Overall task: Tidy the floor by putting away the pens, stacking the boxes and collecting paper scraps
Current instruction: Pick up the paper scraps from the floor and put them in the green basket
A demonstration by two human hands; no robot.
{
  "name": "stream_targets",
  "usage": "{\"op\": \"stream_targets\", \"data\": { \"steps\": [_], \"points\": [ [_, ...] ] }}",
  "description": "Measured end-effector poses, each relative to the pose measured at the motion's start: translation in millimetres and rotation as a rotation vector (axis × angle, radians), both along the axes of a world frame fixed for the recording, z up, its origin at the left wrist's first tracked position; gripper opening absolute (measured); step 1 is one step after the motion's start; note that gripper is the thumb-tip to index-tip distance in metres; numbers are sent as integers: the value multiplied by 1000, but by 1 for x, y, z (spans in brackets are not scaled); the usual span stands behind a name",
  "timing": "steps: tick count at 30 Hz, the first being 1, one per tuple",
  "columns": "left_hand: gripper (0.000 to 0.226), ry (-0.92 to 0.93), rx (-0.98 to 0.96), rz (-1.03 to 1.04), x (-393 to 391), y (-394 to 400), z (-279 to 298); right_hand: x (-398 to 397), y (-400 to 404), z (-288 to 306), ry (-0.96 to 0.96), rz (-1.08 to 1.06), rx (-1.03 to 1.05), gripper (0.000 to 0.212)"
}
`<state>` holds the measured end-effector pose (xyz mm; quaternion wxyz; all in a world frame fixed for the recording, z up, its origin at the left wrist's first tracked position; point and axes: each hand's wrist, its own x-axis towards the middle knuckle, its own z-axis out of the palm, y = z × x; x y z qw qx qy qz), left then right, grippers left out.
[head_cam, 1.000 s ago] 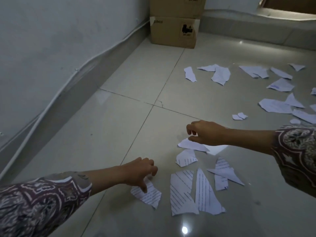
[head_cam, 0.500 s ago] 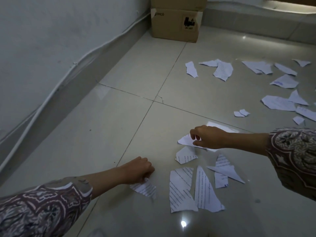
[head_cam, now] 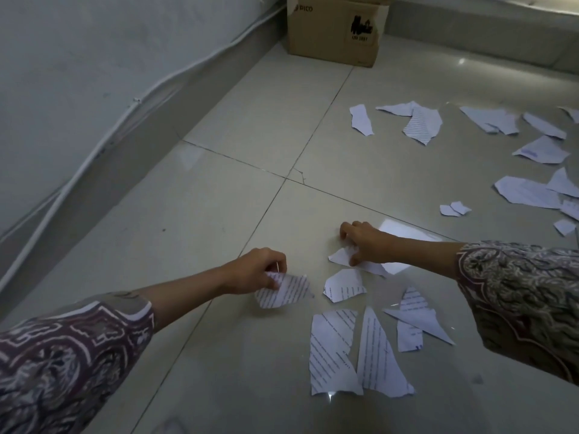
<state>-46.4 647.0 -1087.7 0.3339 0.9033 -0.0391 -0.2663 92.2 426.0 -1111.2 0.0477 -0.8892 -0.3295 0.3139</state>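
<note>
Torn white paper scraps with printed lines lie across the grey tiled floor. My left hand (head_cam: 255,270) pinches one printed scrap (head_cam: 286,292) and holds it just above the tiles. My right hand (head_cam: 365,242) presses its fingers on a white scrap (head_cam: 343,257) that lies over a larger sheet (head_cam: 398,236). Close to me lie a small scrap (head_cam: 343,286), two long strips (head_cam: 332,352) (head_cam: 377,355) and a pointed piece (head_cam: 416,321). A brown cardboard box (head_cam: 335,29) stands at the far wall. No pens show.
More scraps (head_cam: 423,122) (head_cam: 529,192) are scattered at the right and far right. A wall with a white cable (head_cam: 125,114) along its skirting runs down the left. A raised step (head_cam: 485,26) crosses the back. Bare tiles lie at the left.
My left hand has closed on the lined scrap and lifted it to the right off the floor. My right hand stays on the scrap by the sheet, which has slid toward me a little.
</note>
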Motion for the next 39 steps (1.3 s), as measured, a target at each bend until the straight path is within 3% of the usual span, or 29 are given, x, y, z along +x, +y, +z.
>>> {"op": "stream_targets", "data": {
  "steps": [5,9,13,16,19,24,26,29,35,39],
  "points": [
    [13,2,-16,-18,-1,-4,-3,1,-2,-1,-6,-60,-18,31],
    [14,13,-15,-35,-1,-11,-3,-6,-6,-6,-47,-162,17,33],
    [15,7,-12,-43,1,-17,0,-13,-4,-5,5,-328,74,48],
    [26,-3,-12,-34,2,-19,1,-15,-4,-5,55,-388,115,47],
    [33,-2,-21,-24,2,-21,3,-16,-7,-4,64,-392,88,41],
    [16,32,-73,-40,0,-34,6,-5,-23,15,67,-328,94,10],
    [12,47,-76,-71,-2,-43,4,3,-33,25,95,-349,137,30],
    [17,54,-31,-132,-8,-60,0,9,-43,38,157,-382,218,38],
    [22,-72,99,-141,-22,-83,-20,6,-50,51,258,-367,265,19],
    [29,-124,207,-134,-42,-97,-35,-4,-54,49,274,-341,240,20]
  ]
}}
